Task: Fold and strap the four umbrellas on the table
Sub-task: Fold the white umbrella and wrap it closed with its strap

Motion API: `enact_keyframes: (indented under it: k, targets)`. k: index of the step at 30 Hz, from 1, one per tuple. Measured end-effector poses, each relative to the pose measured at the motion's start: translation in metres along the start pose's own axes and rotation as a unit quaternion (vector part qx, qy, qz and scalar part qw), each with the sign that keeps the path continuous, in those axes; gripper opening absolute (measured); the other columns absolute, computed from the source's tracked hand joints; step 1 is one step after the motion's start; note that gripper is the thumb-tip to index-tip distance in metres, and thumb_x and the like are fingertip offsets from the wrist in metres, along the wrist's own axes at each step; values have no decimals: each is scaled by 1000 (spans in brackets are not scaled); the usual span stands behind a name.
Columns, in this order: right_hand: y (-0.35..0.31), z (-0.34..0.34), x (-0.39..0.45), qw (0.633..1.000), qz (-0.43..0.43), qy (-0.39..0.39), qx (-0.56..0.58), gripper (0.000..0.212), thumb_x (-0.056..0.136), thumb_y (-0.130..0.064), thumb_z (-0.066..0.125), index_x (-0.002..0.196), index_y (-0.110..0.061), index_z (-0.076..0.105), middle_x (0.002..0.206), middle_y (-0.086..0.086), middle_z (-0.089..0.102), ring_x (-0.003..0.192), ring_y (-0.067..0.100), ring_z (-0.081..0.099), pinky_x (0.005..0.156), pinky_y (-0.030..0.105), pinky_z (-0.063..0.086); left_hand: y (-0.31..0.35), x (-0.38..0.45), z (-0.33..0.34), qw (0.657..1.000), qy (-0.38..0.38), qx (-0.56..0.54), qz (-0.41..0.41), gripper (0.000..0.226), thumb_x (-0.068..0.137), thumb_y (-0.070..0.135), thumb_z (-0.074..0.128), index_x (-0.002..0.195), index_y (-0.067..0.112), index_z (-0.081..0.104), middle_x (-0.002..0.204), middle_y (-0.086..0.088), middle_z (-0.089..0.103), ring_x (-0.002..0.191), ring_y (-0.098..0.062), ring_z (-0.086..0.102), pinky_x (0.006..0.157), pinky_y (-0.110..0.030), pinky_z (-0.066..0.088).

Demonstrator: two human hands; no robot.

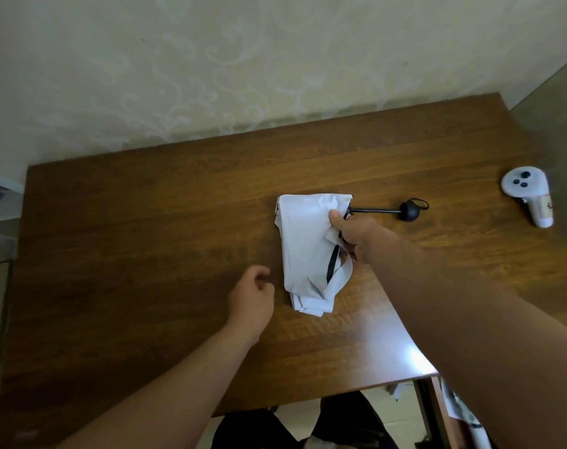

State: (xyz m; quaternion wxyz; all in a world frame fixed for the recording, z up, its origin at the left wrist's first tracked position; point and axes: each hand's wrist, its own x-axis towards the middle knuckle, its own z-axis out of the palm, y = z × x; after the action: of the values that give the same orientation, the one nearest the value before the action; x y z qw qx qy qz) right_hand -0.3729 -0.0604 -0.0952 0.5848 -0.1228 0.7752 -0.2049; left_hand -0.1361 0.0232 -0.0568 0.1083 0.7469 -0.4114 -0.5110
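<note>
Setting: While a person sits at a brown wooden tabletop (146, 222) pushed against a pale patterned wall (210, 59), the view looks down over both bare forearms.
Umbrella: A white umbrella (303, 251) lies near the middle of the tabletop, its canopy gathered into a loose, crumpled bundle that runs toward the person.
Shaft and handle: A thin black shaft (374, 210) sticks out of the bundle to the right and ends in a round black handle (409, 211) with a small cord loop; both rest on the wood.
Strap: A narrow black strap (332, 264) hangs along the right side of the white fabric.
Right hand: The right hand (351, 233) grips the fabric where the shaft enters the bundle, thumb on top of the cloth, fingers curled under it.
Left hand: The left hand (251, 298) hovers just left of the bundle's near end, fingers loosely curled, holding nothing and not touching the cloth.
Other item: A white game controller (530, 194) with black buttons lies at the far right edge, well apart from the umbrella.
Below the tabletop: The person's dark trousers (308, 429) show under the near edge.
</note>
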Motion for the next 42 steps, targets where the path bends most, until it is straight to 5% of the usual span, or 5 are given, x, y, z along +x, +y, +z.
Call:
enact_keyframes:
  k: [11,25,30,36,42]
  targets:
    - [7,-4,-2,990,-104,25,-96,49,97,-57,65,85,-9,66,88,10,72,90,30,70,86,44,58,96,72,17,645,-55,563,514,44,99,22,64,142,24,59,139,2,50,132,-25,42,108,-38,37]
    - [104,-41,-115,933,-263,-140,-202,16,88,-29,82,84,-25,68,72,-15,66,69,2,60,70,30,49,68,76,12,666,-115,568,469,72,96,57,61,160,47,30,162,3,22,151,-25,17,123,-43,18]
    - [173,-2,-154,672,-577,-134,-445,9,102,-31,62,99,-34,70,93,-14,57,99,14,55,84,29,49,71,67,14,685,-156,575,419,59,105,56,43,160,54,21,165,6,9,152,-24,4,124,-44,11]
    - [197,18,-161,587,-537,-209,-569,22,96,-23,59,112,-29,73,122,1,68,135,37,44,118,66,21,67,59,19,665,-159,614,396,62,108,59,34,161,55,2,169,2,-6,154,-29,-10,126,-48,-2]
    - [151,-18,-143,839,-401,-131,-343,19,94,-34,59,102,-34,75,102,-16,73,109,5,64,95,35,50,48,56,25,659,-138,626,394,72,103,71,28,161,52,-11,171,-2,-22,154,-30,-28,127,-49,-12]
